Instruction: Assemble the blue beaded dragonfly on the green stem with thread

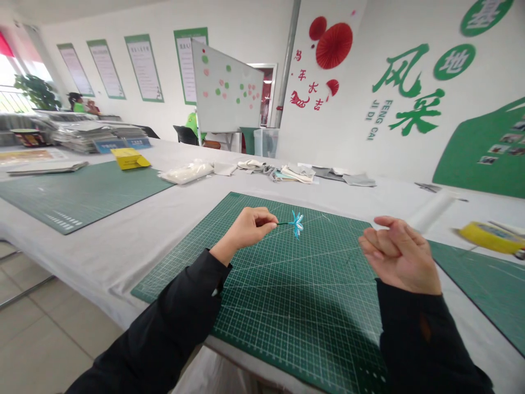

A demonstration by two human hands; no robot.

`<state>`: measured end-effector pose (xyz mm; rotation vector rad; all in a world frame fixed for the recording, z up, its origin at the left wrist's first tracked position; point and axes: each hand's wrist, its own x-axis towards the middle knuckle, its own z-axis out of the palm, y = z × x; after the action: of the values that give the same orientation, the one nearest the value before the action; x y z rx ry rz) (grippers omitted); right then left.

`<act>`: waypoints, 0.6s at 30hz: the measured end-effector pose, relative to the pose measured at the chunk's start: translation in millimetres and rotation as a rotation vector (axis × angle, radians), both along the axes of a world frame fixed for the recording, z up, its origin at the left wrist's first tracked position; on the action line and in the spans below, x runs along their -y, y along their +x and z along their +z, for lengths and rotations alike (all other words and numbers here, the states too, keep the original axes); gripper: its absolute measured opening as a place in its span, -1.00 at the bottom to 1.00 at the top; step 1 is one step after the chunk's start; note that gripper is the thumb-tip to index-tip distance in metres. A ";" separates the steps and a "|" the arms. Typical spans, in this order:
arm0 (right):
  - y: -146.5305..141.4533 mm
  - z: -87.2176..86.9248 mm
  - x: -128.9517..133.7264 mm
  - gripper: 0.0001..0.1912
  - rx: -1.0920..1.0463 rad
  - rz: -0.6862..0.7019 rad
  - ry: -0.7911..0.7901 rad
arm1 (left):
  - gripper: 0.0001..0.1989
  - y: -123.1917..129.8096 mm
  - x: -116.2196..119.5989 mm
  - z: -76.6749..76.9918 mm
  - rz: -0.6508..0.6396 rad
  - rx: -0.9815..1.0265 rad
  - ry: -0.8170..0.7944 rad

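Observation:
My left hand [254, 225] pinches the dark stem of a small blue and white flower [297, 224], which points to the right above the green cutting mat [303, 290]. Off to the right of the flower, my right hand [397, 251] hangs over the mat's right edge with its fingers curled in. Whether anything small lies between those fingers is too small to make out. The flower and my right hand are well apart.
A yellow tape-like object [492, 237] and a white roll [435, 210] lie at the right. Cloth pieces [297, 173] and a plastic bag [188, 172] line the far side. A yellow box [130, 158] rests on another mat [86, 191] at left.

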<state>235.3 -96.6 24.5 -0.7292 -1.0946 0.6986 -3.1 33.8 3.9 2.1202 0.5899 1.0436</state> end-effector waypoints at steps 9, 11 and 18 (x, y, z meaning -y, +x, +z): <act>-5.8 -0.7 -9.1 -0.72 -0.100 -0.032 -0.031 | -0.88 0.2 1.5 -0.4 -0.034 -0.028 0.024; -11.6 -3.8 -12.7 -0.72 -0.076 -0.127 -0.043 | -0.88 0.8 2.2 -0.8 -0.044 -0.036 0.017; -29.6 -22.2 -18.5 -0.54 0.747 -0.764 0.040 | -0.89 1.2 4.4 0.2 -0.145 0.010 -0.099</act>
<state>205.7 -78.1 2.3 -1.3243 -1.3463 -0.2851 -2.0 29.5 4.1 2.0379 0.4657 0.9253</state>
